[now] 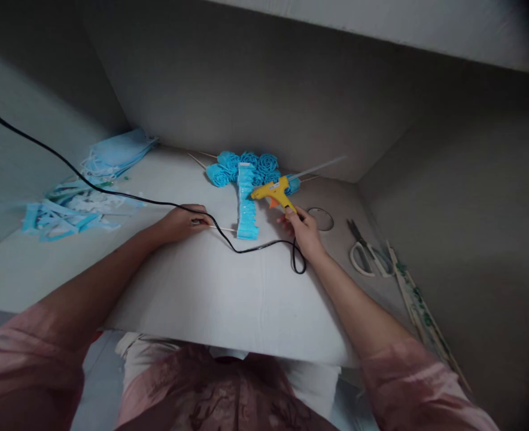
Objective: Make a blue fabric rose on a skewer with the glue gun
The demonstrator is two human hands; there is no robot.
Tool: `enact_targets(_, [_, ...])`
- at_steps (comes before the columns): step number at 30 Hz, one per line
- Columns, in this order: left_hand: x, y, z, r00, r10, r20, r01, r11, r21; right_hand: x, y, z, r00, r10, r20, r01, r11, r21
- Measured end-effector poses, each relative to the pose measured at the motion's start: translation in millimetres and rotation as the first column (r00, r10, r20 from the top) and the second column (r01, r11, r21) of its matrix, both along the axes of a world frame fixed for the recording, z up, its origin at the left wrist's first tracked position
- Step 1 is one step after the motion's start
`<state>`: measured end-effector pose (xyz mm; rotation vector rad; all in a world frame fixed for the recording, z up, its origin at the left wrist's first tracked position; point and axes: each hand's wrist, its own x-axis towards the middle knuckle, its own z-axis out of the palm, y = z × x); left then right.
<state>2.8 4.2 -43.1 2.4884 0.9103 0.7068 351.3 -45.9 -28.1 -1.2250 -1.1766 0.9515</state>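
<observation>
My right hand (303, 230) grips the handle of a yellow glue gun (271, 190), with a long clear glue stick (318, 166) poking out of its back. The gun's nozzle is over a pleated blue strip (247, 206) that lies lengthwise away from me. In my left hand (184, 223), closed fingers pinch a thin wooden stick (222, 228), whose far end meets the near end of the strip. Behind the strip sits a cluster of blue rosette flowers (267, 163), some on wooden sticks.
A black cord (157, 202) crosses the left side, passes over my left hand and loops by my right wrist. Blue face masks (123, 152) and cut scraps (69, 212) lie left. Scissors (367, 251), a ring (321, 219) and sticks with green bits (419, 299) lie right. Walls enclose the table.
</observation>
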Motion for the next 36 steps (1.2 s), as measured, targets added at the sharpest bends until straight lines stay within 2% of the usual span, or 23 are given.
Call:
enact_targets(3, [0.2, -0.6, 0.7, 1.000, 0.005, -0.006, -0.005, 1.000, 0.009, 0.3, 1.4, -0.4, 1.000, 0.002, 0.007, -0.001, 1.000, -0.030])
enact_targets(5, [0.6, -1.3, 1.2, 1.000, 0.012, 0.003, -0.012, 1.000, -0.001, 2.3, 2.2, 2.3, 0.992, -0.013, -0.129, 0.004, 0.998, -0.066])
enact_targets(8, [0.9, -1.9, 2.1, 1.000, 0.018, 0.011, -0.018, 1.000, -0.023, 8.0, 2.7, 8.4, 0.938, -0.009, -0.347, -0.021, 0.996, -0.082])
enact_targets(18, [-0.5, -0.1, -0.4, 1.000, 0.017, 0.002, -0.017, 1.000, 0.026, 17.8, -0.6, 18.5, 0.791, 0.007, -0.612, -0.072, 0.994, -0.083])
enact_targets(21, [-1.1, 0.8, -1.3, 1.000, 0.019, -0.021, -0.018, 0.999, 0.040, 18.0, -4.0, 25.5, 0.767, 0.020, -0.641, -0.071, 0.996, -0.054])
enact_targets(25, [-2.2, 2.1, -2.0, 0.999, 0.020, -0.037, -0.019, 0.999, 0.036, 16.5, -7.9, 30.2, 0.793, 0.065, -0.606, -0.103, 0.994, -0.029])
enact_targets(36, [-2.9, 8.2, -8.1, 1.000, 0.018, -0.005, -0.017, 0.996, 0.091, 17.6, -5.8, 23.8, 0.761, 0.079, -0.644, -0.136, 0.990, -0.039])
